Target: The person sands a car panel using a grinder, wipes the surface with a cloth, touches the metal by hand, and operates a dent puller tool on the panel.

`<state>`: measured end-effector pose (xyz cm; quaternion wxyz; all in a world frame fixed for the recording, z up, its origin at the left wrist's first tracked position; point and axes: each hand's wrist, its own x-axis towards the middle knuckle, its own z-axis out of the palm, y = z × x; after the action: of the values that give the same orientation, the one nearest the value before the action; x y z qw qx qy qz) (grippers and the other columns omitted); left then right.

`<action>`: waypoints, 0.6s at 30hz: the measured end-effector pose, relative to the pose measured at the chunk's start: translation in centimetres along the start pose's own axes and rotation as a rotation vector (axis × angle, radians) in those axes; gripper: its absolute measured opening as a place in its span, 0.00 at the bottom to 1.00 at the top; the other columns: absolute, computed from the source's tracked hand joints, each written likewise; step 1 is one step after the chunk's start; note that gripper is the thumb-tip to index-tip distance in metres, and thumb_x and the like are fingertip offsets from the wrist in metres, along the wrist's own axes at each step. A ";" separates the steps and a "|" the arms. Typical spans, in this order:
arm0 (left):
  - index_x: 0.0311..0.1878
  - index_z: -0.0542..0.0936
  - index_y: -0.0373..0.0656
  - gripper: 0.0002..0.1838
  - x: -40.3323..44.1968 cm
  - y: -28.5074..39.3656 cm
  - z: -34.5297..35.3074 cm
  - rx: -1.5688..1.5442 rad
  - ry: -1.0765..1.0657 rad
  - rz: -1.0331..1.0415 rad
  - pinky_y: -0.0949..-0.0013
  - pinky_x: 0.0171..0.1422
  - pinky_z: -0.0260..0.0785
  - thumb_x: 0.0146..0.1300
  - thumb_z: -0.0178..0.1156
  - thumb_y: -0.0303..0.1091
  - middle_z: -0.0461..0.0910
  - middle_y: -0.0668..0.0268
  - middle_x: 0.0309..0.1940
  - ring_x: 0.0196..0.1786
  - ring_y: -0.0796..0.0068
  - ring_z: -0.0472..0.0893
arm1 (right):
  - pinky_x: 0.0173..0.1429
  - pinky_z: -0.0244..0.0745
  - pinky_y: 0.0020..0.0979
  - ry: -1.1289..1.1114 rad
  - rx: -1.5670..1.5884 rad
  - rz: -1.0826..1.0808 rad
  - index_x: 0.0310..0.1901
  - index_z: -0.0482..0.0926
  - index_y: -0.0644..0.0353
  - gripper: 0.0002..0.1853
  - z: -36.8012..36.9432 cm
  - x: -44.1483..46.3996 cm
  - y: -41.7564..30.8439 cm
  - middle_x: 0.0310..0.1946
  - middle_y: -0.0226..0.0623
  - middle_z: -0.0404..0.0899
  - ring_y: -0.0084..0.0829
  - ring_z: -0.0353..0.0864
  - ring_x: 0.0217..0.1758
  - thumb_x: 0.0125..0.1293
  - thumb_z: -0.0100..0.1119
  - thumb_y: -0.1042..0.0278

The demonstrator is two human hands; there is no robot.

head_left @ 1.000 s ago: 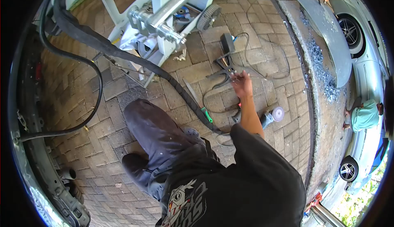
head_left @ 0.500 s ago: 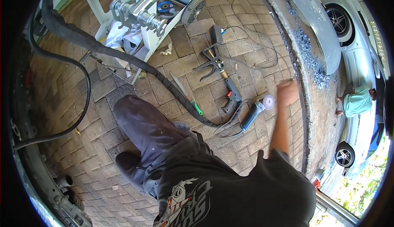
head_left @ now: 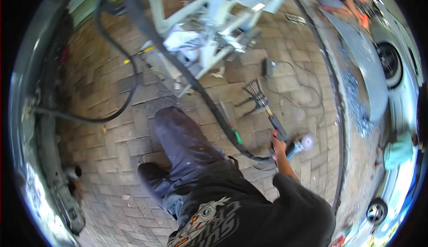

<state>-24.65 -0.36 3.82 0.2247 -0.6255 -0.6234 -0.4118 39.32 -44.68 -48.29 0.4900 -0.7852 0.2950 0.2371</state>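
Head view, right hand (head_left: 279, 147): placed at the gun's rear; fingers bent about the handle, which is mostly hidden; how tightly the grip is closed cannot be told through the blur.
Left hand: not shown.
Gun (head_left: 277, 125): seen directly ahead of the grip, over the brick floor (head_left: 111, 166); whether it is lifted cannot be told.
Long axis: slanted, from the fork (head_left: 256, 99) at upper left to the handle at lower right; the fork end is pointed away from the grip.
Nearer hand: right, met by the handle end.
Grinder (head_left: 295, 149): set just right of the grip, blue body below, pale disc at upper right.
Cable (head_left: 216, 112): thick, black, led down left of the gun to near the grip.
Green handle (head_left: 236, 135): laid just beside the cable, between it and the gun.
Box (head_left: 269, 67): dark, placed beyond the fork, well apart from the grip.
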 end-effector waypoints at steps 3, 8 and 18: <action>0.69 0.74 0.35 0.39 -9.0 4.5 3.2 -0.166 -0.704 -0.209 0.44 0.62 0.74 0.66 0.67 0.58 0.80 0.46 0.62 0.63 0.45 0.78 | 0.30 0.72 0.32 -0.419 0.228 -0.076 0.40 0.82 0.56 0.03 -1.6 -7.1 -0.6 0.27 0.24 0.78 0.22 0.77 0.27 0.67 0.63 0.69; 0.74 0.70 0.36 0.51 -26.4 15.5 10.9 -0.600 -1.169 0.235 0.46 0.76 0.64 0.58 0.71 0.65 0.71 0.44 0.72 0.74 0.44 0.71 | 0.29 0.75 0.31 -0.716 -0.051 -0.314 0.49 0.81 0.60 0.13 1.5 -3.8 -3.0 0.30 0.35 0.81 0.28 0.79 0.24 0.66 0.63 0.65; 0.65 0.73 0.33 0.49 -28.3 17.1 11.2 -0.599 -0.845 -0.124 0.47 0.72 0.63 0.52 0.78 0.61 0.73 0.44 0.63 0.66 0.41 0.73 | 0.33 0.80 0.36 -1.815 -0.171 -0.183 0.51 0.79 0.67 0.18 14.9 -30.8 -15.2 0.33 0.43 0.84 0.32 0.81 0.25 0.65 0.63 0.62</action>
<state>-2.27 -10.37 -20.96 -0.2601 -0.7359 -0.5505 -0.2962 26.68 -18.76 -24.34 0.4910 -0.3517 -0.2852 0.7442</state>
